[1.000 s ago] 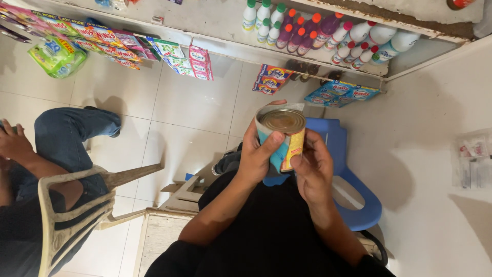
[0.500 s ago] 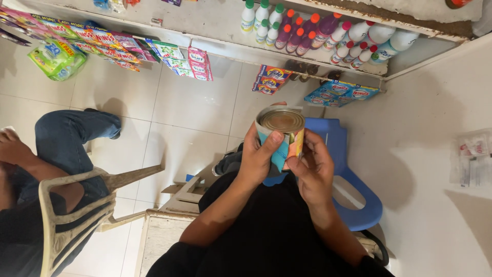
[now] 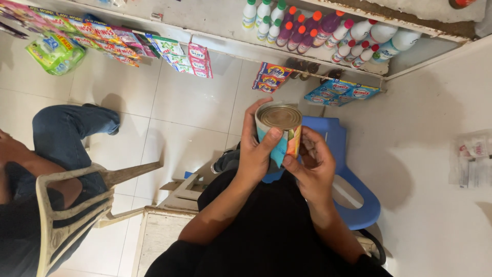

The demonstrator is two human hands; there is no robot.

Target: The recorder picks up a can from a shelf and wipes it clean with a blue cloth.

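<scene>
Tin can [image 3: 279, 131], round, metal lid up, blue and orange label: we are holding it upright in both hands above our lap, over the blue plastic chair [image 3: 353, 200]. Left hand [image 3: 256, 154] is wrapping the can's side, thumb pressing across the label; grip clenched on the can. Right hand [image 3: 312, 172] is cupping the opposite side lower down, fingertips on the label edge; grip also grasping the can. Lid is looking sealed, as far as we can tell.

Judgement: we are inspecting or turning the can, mid-handling. A further turn would call for one hand steadying while the other shifts its hold.

Surroundings: bottles with coloured caps [image 3: 312, 28] are standing on the floor by the wall, sachet strips [image 3: 128, 43] nearby. Another person's leg in jeans [image 3: 66, 128] is showing at left.
</scene>
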